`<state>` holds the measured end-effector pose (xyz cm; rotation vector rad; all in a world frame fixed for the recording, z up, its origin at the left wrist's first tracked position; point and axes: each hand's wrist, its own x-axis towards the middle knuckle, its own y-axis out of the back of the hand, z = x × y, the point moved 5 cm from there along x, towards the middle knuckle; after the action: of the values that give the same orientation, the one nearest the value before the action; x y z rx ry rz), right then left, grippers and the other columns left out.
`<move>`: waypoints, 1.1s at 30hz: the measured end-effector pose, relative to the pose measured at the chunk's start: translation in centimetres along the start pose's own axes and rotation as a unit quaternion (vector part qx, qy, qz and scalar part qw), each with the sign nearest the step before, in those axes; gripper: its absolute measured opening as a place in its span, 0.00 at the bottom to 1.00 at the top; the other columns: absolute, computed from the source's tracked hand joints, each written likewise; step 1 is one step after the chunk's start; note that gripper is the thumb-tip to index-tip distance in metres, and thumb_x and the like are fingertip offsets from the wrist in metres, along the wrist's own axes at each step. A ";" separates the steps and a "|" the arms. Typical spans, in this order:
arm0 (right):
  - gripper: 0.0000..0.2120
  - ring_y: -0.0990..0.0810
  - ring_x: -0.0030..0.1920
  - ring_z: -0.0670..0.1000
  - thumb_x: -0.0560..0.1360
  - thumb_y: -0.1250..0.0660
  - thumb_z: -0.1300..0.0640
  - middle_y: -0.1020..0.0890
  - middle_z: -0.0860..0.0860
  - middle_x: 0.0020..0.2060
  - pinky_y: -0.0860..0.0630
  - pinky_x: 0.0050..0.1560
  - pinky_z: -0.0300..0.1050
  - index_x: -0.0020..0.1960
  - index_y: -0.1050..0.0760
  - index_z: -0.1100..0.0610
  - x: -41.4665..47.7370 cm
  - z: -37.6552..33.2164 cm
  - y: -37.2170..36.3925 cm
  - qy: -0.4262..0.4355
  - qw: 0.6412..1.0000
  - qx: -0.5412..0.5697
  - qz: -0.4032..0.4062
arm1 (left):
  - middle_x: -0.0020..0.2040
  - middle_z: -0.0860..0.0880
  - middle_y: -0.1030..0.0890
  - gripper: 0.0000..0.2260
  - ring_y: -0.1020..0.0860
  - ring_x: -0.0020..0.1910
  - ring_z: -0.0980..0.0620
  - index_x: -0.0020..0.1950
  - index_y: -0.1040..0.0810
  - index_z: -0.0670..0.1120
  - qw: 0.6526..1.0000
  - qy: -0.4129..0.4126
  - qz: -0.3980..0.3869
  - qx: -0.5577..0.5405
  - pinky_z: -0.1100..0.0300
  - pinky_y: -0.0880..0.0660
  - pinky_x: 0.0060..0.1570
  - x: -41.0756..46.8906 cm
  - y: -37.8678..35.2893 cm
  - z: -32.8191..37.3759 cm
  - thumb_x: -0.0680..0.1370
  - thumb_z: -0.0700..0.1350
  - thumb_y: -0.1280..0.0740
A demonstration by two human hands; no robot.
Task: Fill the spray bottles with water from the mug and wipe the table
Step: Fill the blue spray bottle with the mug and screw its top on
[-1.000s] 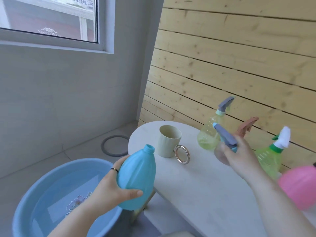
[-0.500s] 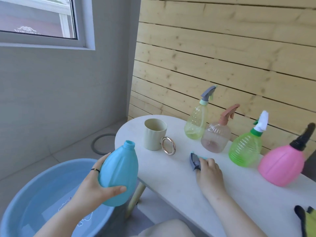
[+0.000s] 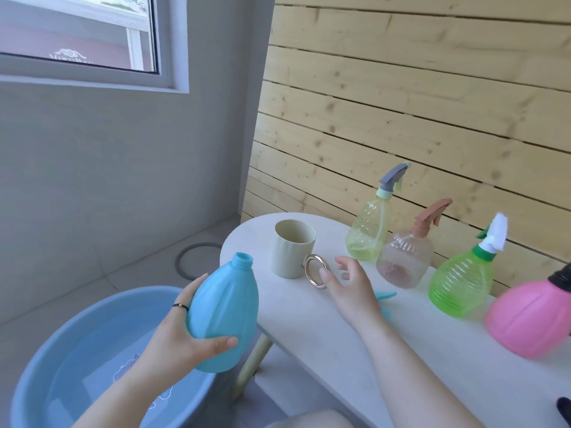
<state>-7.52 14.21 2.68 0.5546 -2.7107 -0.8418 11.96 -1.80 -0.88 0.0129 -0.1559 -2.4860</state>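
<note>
1. Wall: pale wood planks run behind the table; a grey wall with a window stands to the left.
2. Basin: blue, on the floor at lower left, with water in it.
3. Table: white with a rounded end, just right of the basin.
4. Pink bottle: at the right end of the row along the wall, with a black top that the picture edge cuts off.
5. Green bottle: just left of the pink one, with a white trigger head.
6. Blue bottle: off the table, held upright between basin and table edge, neck open with no spray head.
7. Yellow bottle and clear bottle: side by side at the back, with a grey and a brown trigger head.
8. Left hand: wrapped round the blue bottle's lower half, thumb across the front; a thin ring is on one finger.
9. Right hand: over the table, fingers spread and loosely bent, holding nothing. Its thumb is at the mug's handle; whether it touches I cannot tell.
10. Mug: cream, upright near the table's rounded end; its metal ring handle faces the right hand.
11. Spray head: blue, lying on the table, partly hidden behind the right hand.
</note>
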 end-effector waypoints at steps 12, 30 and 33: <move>0.09 0.28 0.34 0.47 0.77 0.39 0.59 0.23 0.50 0.34 0.31 0.37 0.41 0.38 0.29 0.55 1.8 0.0 -2.8 -0.138 0.967 0.215 0.007 | 0.52 0.61 0.25 0.44 0.24 0.48 0.62 0.61 0.38 0.63 0.999 0.001 0.047 -0.008 0.67 0.28 0.36 0.0 3.0 -0.4 0.46 0.61 0.31; 0.16 0.41 0.24 0.47 0.79 0.45 0.55 0.40 0.46 0.17 0.39 0.33 0.42 0.32 0.38 0.55 1.3 -8.0 -13.9 -0.105 0.918 0.322 -0.207 | 0.54 0.67 0.36 0.36 0.30 0.56 0.57 0.56 0.38 0.62 0.978 0.045 0.154 0.134 0.68 0.30 0.41 1.7 17.0 -4.8 0.55 0.50 0.24; 0.16 0.39 0.23 0.47 0.78 0.44 0.57 0.38 0.46 0.17 0.35 0.34 0.42 0.31 0.37 0.56 0.2 -9.8 -18.4 -0.074 0.918 0.296 -0.254 | 0.60 0.61 0.38 0.37 0.35 0.58 0.59 0.60 0.40 0.58 0.965 0.051 0.170 0.191 0.65 0.34 0.53 1.8 19.1 -6.4 0.58 0.47 0.22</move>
<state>0.79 -4.68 -0.24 1.4177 -2.9895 -0.1177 22.43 -18.65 -5.01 0.2539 -0.5458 -2.0744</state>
